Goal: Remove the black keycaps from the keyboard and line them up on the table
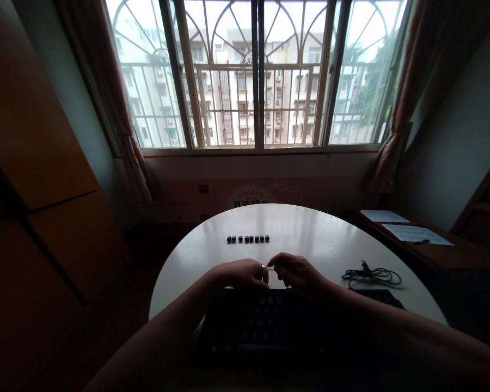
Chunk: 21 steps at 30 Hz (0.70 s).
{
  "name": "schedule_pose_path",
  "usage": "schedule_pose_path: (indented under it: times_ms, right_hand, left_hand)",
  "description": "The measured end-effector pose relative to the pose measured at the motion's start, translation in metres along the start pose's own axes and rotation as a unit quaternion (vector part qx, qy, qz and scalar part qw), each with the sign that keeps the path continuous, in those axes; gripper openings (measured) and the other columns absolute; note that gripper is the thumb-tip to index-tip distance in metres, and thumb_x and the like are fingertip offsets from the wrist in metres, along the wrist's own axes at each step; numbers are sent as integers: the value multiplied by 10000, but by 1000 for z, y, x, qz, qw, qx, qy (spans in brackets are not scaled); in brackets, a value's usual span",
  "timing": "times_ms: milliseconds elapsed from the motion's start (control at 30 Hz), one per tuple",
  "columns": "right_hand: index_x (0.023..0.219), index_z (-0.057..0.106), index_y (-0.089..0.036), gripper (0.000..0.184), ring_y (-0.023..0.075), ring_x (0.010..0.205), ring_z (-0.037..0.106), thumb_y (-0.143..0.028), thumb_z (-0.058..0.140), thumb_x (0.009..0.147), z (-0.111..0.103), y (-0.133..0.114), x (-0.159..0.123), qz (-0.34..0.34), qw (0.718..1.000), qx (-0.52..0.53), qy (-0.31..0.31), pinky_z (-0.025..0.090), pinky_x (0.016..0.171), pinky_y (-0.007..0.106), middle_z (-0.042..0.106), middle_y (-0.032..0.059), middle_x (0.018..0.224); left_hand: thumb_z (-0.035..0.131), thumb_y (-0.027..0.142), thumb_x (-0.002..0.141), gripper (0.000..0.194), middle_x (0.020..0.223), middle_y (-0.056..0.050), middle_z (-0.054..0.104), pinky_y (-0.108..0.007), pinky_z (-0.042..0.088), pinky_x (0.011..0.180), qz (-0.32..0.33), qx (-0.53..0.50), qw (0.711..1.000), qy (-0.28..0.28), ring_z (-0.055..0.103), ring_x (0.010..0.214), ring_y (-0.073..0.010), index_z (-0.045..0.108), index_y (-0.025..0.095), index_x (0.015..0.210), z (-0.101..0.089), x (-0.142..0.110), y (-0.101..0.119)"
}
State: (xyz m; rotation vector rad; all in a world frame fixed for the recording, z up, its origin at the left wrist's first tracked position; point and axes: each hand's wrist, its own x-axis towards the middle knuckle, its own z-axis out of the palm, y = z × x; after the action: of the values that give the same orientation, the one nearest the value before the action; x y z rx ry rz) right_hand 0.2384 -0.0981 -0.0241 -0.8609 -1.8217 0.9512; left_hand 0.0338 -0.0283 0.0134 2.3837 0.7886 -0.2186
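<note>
A dark keyboard (265, 321) lies on the white round table, its front part lost in shadow. Above its far edge, my two hands meet. My left hand (247, 272) is closed, with curled fingertips at a small pale thing too tiny to name. In the pinched fingers of my right hand (297, 271) is a thin, light-coloured tool (270, 268), whose tip points at the left fingers. Its exact kind does not show. Beyond the hands, several small black keycaps (251, 239) stand in a row on the table.
On the right of the round table (179, 267) lies a coiled black cable (373, 275), with a dark flat object (378, 298) beside it. Papers (416, 234) and a pen (422, 242) rest on a brown surface further right. A barred window (257, 81) is ahead.
</note>
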Motion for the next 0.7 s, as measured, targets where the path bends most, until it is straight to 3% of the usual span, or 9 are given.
schedule_pose_path:
  times_ms: [233, 400, 500, 567, 700]
  right_hand:
    - [980, 666, -177, 184, 94, 550, 492, -270, 543, 880, -1, -6, -8, -42, 998, -14, 34, 401, 493, 219, 554, -8, 698]
    - [896, 611, -171, 194, 80, 407, 454, -350, 542, 878, -15, -9, -11, 21, 993, 86, 76, 355, 387, 199, 499, -57, 543]
    - [878, 565, -170, 252, 101, 387, 509, -418, 597, 848, -21, -6, -8, 92, 982, 159, 45, 393, 364, 204, 544, -55, 526]
    - [939, 565, -167, 300, 120, 458, 591, -427, 655, 821, -24, -4, -6, 133, 975, 177, 17, 446, 391, 208, 630, -18, 645]
    - [1114, 565, -169, 419, 165, 669, 693, -431, 705, 818, -23, -6, -8, 138, 977, 161, -38, 503, 455, 208, 688, 58, 902]
  left_hand:
    - [621, 369, 828, 232, 874, -3, 667, -239, 430, 668, -12, 0, 1000, 5, 595, 776, -155, 688, 192, 962, 0, -1, 8]
    - [605, 410, 834, 283, 924, -15, 683, -247, 438, 661, -21, 0, 1000, -5, 603, 788, -163, 681, 194, 1001, -1, 1, 5]
    - [594, 409, 846, 287, 914, -19, 684, -246, 432, 645, -13, 0, 1000, -10, 602, 777, -163, 681, 193, 1014, -1, 2, 5]
    - [597, 400, 847, 279, 903, -18, 683, -245, 428, 642, -7, 4, 1000, -6, 599, 773, -162, 682, 191, 1011, 0, 2, 5]
    - [601, 385, 844, 270, 883, -11, 674, -242, 426, 646, -9, 5, 1000, 0, 595, 770, -159, 684, 189, 1009, 0, 3, 5]
